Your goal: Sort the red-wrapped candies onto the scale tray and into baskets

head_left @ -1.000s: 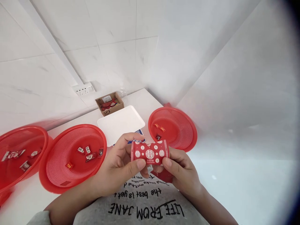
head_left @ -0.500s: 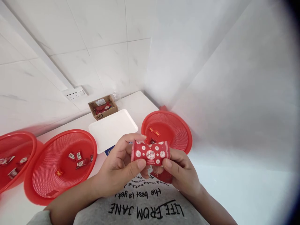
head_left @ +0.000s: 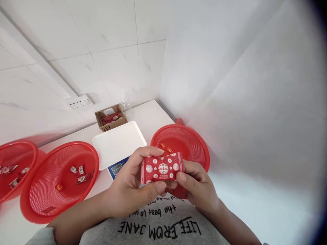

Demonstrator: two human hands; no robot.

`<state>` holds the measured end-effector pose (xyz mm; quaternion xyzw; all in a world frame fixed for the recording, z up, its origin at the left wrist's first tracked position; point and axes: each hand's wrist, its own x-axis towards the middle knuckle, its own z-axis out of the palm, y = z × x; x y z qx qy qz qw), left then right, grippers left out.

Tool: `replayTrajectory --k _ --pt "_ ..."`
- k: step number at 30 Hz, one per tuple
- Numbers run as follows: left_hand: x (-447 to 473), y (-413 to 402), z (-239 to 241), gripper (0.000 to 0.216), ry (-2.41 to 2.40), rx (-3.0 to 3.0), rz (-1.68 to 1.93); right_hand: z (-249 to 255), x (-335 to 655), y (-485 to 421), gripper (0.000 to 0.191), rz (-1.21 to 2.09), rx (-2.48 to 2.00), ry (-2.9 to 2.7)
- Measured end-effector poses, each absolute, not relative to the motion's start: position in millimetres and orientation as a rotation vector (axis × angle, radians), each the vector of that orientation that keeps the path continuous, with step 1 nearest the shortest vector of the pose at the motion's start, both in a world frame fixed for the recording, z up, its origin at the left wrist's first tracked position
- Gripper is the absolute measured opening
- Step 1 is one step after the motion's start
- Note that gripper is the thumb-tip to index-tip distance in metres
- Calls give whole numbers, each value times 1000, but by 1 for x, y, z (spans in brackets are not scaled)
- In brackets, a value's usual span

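Observation:
Both my hands hold a red candy packet (head_left: 162, 168) with white round emblems, in front of my grey shirt. My left hand (head_left: 136, 183) grips its left end, index finger along the top edge and thumb at the bottom. The right end is pinched by my right hand (head_left: 196, 183), thumb on the front face. Another red piece (head_left: 180, 192) shows below the packet by my right hand; what it is I cannot tell. Behind the packet, partly covered by it, stands a red basket (head_left: 199, 136) with a few small red wrapped candies (head_left: 168, 149).
A scale with a white platform (head_left: 119, 141) and blue display panel (head_left: 117, 168) stands left of my hands. Behind it sits a cardboard box (head_left: 112, 119) holding red packets. Two red baskets (head_left: 38, 190) (head_left: 33, 149) with wrapped candies are at left. A wall socket (head_left: 79, 102) is behind.
The packet has tilted slightly and my left thumb has slid right and down along its lower edge. The view has shifted slightly, uncovering more of the scale's blue panel.

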<state>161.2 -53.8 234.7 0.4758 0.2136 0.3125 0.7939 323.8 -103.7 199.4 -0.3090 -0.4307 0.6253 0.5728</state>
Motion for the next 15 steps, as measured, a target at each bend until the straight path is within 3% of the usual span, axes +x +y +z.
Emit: replayTrajectory --k 15 --pt "171 -46 230 30 506 1039 725 193 335 -86 23 1546 -672 -1082"
